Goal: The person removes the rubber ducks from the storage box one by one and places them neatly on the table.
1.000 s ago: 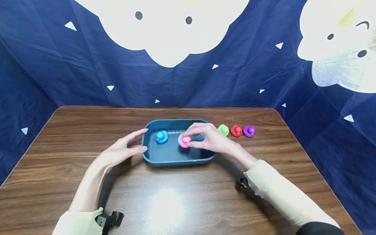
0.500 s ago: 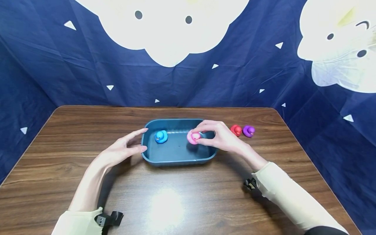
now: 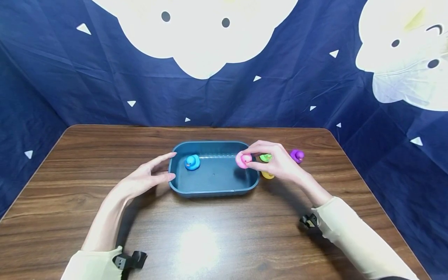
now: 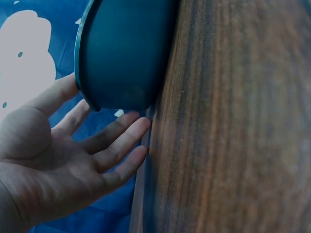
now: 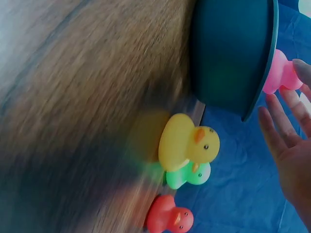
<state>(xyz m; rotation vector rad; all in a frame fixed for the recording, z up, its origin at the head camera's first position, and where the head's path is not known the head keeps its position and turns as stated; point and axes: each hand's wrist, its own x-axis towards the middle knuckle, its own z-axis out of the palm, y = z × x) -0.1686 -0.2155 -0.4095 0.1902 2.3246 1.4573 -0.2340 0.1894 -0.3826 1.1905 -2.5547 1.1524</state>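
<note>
My right hand (image 3: 276,159) pinches a pink rubber duck (image 3: 242,160) between thumb and fingers, over the right end of a dark teal plastic basin (image 3: 213,191). In the right wrist view the pink duck (image 5: 282,74) shows just past the basin's rim. Inside the basin at the left sits a blue rubber duck (image 3: 192,162). The left hand (image 3: 145,179) rests its thumb and fingertips at the basin's left rim, fingers spread. From the left wrist view, that hand (image 4: 68,150) touches the rim (image 4: 80,63) with extended fingers.
Right of the basin, partly behind my right hand, stand a green duck (image 3: 266,157) and a yellow duck (image 3: 268,175). Farther right is a purple duck (image 3: 297,156). A red duck (image 5: 169,214) shows in the right wrist view. A blue curtain (image 3: 210,101) hangs behind the wooden table (image 3: 157,225).
My right hand has carried the pink duck rightward and slightly back, from the basin's middle to its right end. The yellow duck has come into sight. The left hand stays put.
</note>
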